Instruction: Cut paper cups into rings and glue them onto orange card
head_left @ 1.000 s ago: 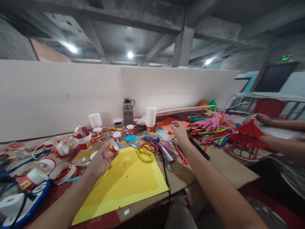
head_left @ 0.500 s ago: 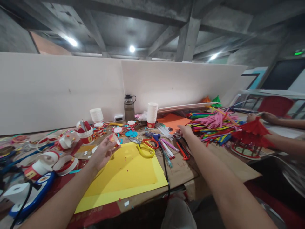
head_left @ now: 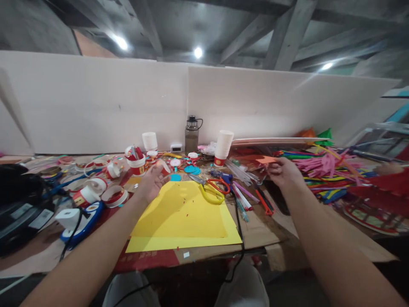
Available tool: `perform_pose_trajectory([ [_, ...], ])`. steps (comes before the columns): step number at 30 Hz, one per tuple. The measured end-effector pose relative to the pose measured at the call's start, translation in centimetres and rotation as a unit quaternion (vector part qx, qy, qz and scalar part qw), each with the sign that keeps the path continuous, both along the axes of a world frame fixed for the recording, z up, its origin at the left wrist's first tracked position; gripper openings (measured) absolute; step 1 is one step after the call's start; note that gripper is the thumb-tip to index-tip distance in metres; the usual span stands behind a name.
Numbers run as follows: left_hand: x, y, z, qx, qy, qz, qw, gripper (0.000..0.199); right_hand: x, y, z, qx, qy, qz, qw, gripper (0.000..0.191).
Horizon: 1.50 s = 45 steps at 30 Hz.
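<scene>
My left hand point(head_left: 152, 182) is closed around a small cut piece of paper cup point(head_left: 165, 167), held above the left back corner of the yellow paper sheets point(head_left: 182, 217). My right hand point(head_left: 283, 171) pinches the edge of an orange paper sheet point(head_left: 266, 159), which appears nearly edge-on above the clear sticks point(head_left: 241, 170). Scissors with yellow and red-orange handles point(head_left: 213, 197) lie across the back right of the yellow sheets. Tiny red scraps are scattered on the top sheet. Blue paper discs point(head_left: 192, 170) lie behind the scissors.
Stacked paper cups point(head_left: 224, 147) and a bottle point(head_left: 191, 136) stand at the back. Cut cup rings point(head_left: 115, 197) and a blue-white power strip point(head_left: 91, 219) occupy the left. Markers point(head_left: 243, 197), pipe cleaners point(head_left: 322, 164) and a red-roofed model point(head_left: 380, 196) are on the right.
The orange sheet has been lifted off the table by my right hand. My left hand still holds the cup piece. The view has turned left, and the co-worker's arms are largely out of view.
</scene>
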State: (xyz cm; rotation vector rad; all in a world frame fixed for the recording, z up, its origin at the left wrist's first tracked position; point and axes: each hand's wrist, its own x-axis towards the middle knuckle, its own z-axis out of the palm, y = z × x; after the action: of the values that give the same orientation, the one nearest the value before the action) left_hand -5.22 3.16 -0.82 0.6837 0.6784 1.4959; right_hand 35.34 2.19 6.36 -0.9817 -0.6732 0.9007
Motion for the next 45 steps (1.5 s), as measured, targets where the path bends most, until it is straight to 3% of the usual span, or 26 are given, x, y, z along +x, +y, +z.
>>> perform_pose_trajectory([
  [3,-1.2,0.4,1.2,0.009,-0.009,0.028,1.000,0.025,-1.5,-3.7,1.5,0.003,0.039,0.002,0.999,0.030],
  [7,-3.2,0.6,2.7,0.033,-0.037,0.063,0.997,0.029,-6.2,-8.4,3.1,0.043,0.049,0.030,0.997,0.018],
  [9,-4.0,0.6,3.2,0.039,-0.046,0.078,0.995,0.027,-8.9,-9.6,3.1,0.060,-0.010,0.090,0.994,0.010],
  [14,-4.7,0.9,2.8,0.059,-0.013,0.089,0.994,0.026,-14.0,-8.9,0.4,0.012,-0.083,0.345,0.935,0.034],
  [18,-4.0,1.1,1.8,0.069,0.025,0.061,0.995,0.036,-15.5,-7.0,-1.5,-0.035,-0.088,0.425,0.900,0.033],
  [22,-3.1,0.8,1.7,0.085,0.051,0.032,0.995,0.040,-15.8,-6.3,-1.0,-0.008,-0.072,0.425,0.902,0.026],
  [27,-3.6,0.2,2.9,0.108,0.041,0.024,0.993,0.039,-16.7,-6.2,0.6,0.025,-0.065,0.411,0.909,0.024],
  [32,-4.8,0.1,3.5,0.103,0.019,0.050,0.993,0.035,-17.7,-5.4,-1.7,-0.064,-0.104,0.450,0.885,0.024],
  [36,-4.6,0.4,2.9,0.099,0.030,0.026,0.994,0.035,-17.2,-5.1,-3.6,-0.143,-0.127,0.421,0.886,0.019],
  [41,-4.1,0.5,2.3,0.080,0.067,0.011,0.994,0.037,-15.2,-5.7,-3.6,-0.158,-0.107,0.381,0.904,0.019],
  [45,-3.9,0.6,1.5,-0.004,0.141,-0.012,0.990,0.036,-13.6,-6.1,-4.0,-0.198,-0.122,0.378,0.896,0.020],
])
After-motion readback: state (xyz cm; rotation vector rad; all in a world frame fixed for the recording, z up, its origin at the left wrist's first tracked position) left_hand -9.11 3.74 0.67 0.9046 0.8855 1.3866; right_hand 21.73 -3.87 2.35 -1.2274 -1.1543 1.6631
